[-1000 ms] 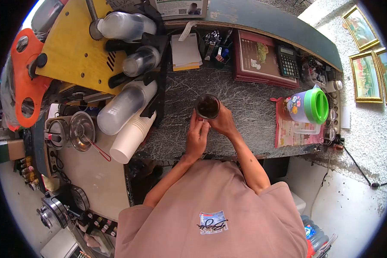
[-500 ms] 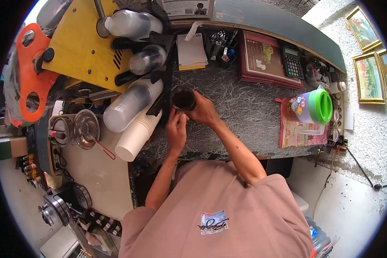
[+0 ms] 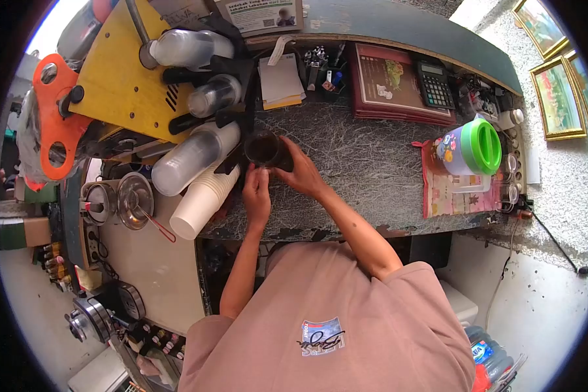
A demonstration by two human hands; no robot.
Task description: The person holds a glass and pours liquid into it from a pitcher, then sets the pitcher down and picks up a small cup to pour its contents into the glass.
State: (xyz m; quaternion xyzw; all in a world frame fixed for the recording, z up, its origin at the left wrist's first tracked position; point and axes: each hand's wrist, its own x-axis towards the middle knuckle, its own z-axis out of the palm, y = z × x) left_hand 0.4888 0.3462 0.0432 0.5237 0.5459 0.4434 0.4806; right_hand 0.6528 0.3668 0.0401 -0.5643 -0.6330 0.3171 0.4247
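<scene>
A dark, see-through cup (image 3: pixel 265 147) is held over the counter, its round mouth facing up toward me. My right hand (image 3: pixel 303 174) is closed around the cup's right side. At the cup's near side, the fingers of my left hand (image 3: pixel 257 195) are pressed together, fingertips right against its wall. Just left of the hands, a stack of white paper cups (image 3: pixel 199 209) and a sleeve of clear plastic cups (image 3: pixel 188 163) lie slanted in a dark holder.
A yellow machine panel (image 3: pixel 121 72) stands at upper left. Metal strainers (image 3: pixel 136 199) rest on the pale side surface. Toward the back are paper pads (image 3: pixel 281 80), maroon folders (image 3: pixel 392 81) and a calculator (image 3: pixel 436 85). A green-lidded jug (image 3: pixel 473 147) stands on the right.
The view has shifted a little. Both hands still hold the dark cup, which now sits slightly further left and tips a bit more toward me.
</scene>
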